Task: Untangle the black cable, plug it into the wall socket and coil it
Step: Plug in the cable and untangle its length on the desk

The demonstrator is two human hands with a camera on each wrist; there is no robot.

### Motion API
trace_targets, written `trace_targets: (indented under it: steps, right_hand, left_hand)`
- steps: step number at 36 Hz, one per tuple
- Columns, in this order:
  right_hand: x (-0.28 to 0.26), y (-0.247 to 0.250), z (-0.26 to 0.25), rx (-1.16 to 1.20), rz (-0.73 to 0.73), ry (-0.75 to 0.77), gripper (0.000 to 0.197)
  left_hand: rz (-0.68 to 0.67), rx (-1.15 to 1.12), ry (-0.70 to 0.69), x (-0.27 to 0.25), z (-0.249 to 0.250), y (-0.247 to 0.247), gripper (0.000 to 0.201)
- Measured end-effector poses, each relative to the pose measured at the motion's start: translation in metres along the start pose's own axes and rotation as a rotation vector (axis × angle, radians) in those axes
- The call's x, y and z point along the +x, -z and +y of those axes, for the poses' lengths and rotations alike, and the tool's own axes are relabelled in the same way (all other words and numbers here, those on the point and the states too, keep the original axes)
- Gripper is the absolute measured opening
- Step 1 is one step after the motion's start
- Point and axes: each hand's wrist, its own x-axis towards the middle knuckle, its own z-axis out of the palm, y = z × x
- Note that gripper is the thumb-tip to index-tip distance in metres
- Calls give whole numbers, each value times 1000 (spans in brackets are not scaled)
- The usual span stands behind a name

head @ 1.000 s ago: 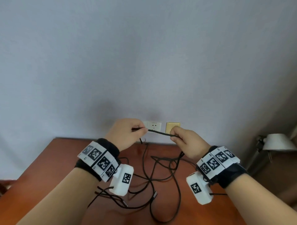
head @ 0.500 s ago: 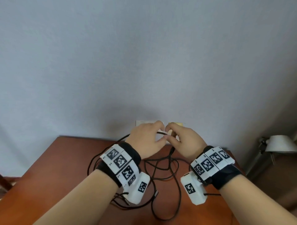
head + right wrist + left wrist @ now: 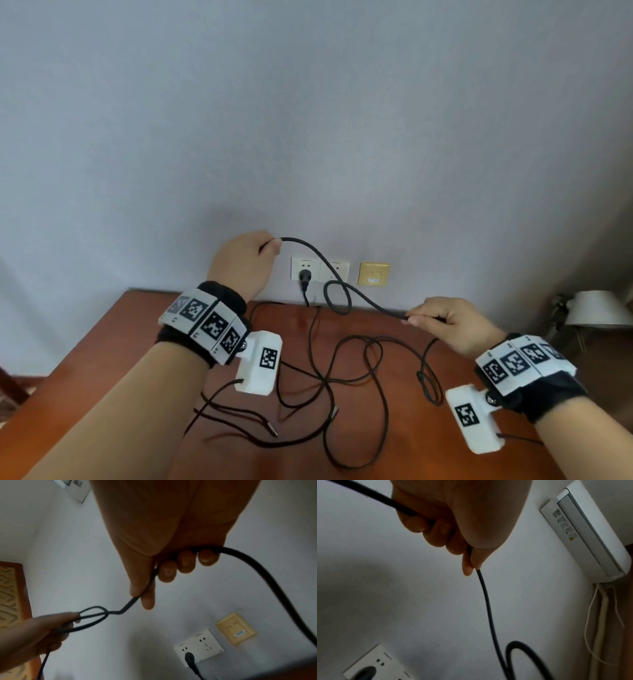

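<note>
The black cable (image 3: 310,247) runs from my raised left hand (image 3: 270,245) down through a small loop (image 3: 337,298) to my right hand (image 3: 412,318). Each hand grips it with thumb and curled fingers. Its black plug (image 3: 305,275) sits in the white wall socket (image 3: 320,270). The rest of the cable lies in loose tangled loops (image 3: 359,373) on the brown table (image 3: 102,359). In the left wrist view the cable (image 3: 488,608) hangs from my fingers above the socket (image 3: 373,662). The right wrist view shows the cable (image 3: 257,566), the plug (image 3: 189,658) and my left hand (image 3: 42,628).
A yellow wall plate (image 3: 374,274) is right of the socket. A lamp (image 3: 596,308) stands beyond the table's right edge. Thin leads with metal tips (image 3: 274,431) lie near the front. An air conditioner (image 3: 590,534) hangs high on the wall.
My hands were together in front of the socket; they have pulled apart, the left up and left, the right down and right, drawing out a length of cable with a loop.
</note>
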Motion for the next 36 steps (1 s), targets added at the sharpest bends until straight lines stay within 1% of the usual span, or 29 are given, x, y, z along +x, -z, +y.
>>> trace_targets:
  steps: [3, 6, 9, 12, 14, 15, 18, 19, 20, 22, 24, 26, 27, 29, 32, 34, 36]
  right_hand:
    - [4, -10, 6, -69, 18, -89, 18]
    - [8, -17, 9, -162, -8, -196, 16]
    - [8, -21, 10, -212, -10, -263, 16]
    - [10, -25, 11, -244, 30, -277, 15]
    - [13, -27, 6, -252, 54, -270, 6]
    - [16, -29, 2, -236, 64, -260, 5]
    - [24, -34, -9, -160, 72, -175, 34]
    - [26, -35, -17, -122, 84, -129, 40]
    - [28, -36, -25, -69, 104, -88, 41]
    - [32, -36, -44, 95, 133, -38, 35]
    - [36, -38, -62, 260, 116, -32, 24]
    - [40, -41, -72, 326, 120, -16, 14]
    - [42, -42, -73, 337, 146, -4, 11]
    - [44, -43, -71, 327, 197, 17, 15]
    - [44, -41, -67, 233, 239, 41, 22]
    - [42, -42, -68, 179, 239, 75, 22]
    - [42, -45, -69, 80, 209, 145, 19]
  left_hand:
    - [15, -61, -12, -3, 12, -3, 29]
    - [54, -137, -15, -5, 19, -5, 29]
    - [86, -177, -13, -6, 21, -3, 29]
    - [56, -166, -32, -6, 26, -3, 30]
    - [5, -148, -51, -7, 32, -6, 29]
    - [-14, -137, -63, -8, 35, -8, 29]
    - [-50, -149, -110, -12, 44, -16, 28]
    - [-54, -156, -134, -13, 47, -18, 27]
    - [-53, -157, -161, -15, 51, -20, 26]
    - [-41, -157, -225, -19, 58, -24, 25]
    - [-25, -193, -277, -23, 64, -27, 23]
    - [-33, -255, -311, -26, 69, -27, 20]
    - [-52, -278, -323, -27, 70, -27, 19]
    - [-94, -283, -335, -30, 67, -27, 21]
    - [-130, -176, -298, -28, 59, -27, 27]
    - [-170, -66, -287, -26, 56, -27, 27]
    - [-209, -20, -295, -28, 59, -26, 26]
